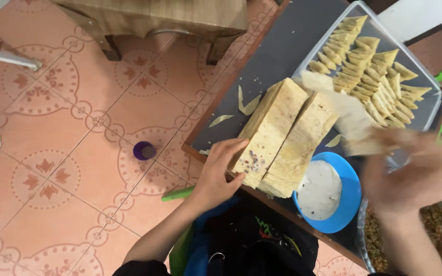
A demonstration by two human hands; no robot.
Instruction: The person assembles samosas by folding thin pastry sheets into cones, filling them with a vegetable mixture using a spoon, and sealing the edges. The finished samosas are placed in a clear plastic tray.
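Note:
Two stacks of long pastry sheets [282, 135] lie on the dark table [277, 56]. My left hand [220, 174] rests flat against the near end of the left stack, fingers apart. My right hand [410, 174], blurred by motion, holds one thin pastry strip [344, 110] lifted above the stacks and the tray. A blue bowl of white paste [325, 191] sits just below the stacks. A metal bowl of brown filling [436, 225] lies partly under my right arm.
A metal tray [431, 110] at the table's far end holds several folded triangular pastries [369, 66]. Pastry scraps [246, 105] lie on the table. On the tiled floor stand a small purple cup [144, 151] and a wooden stool [154, 20].

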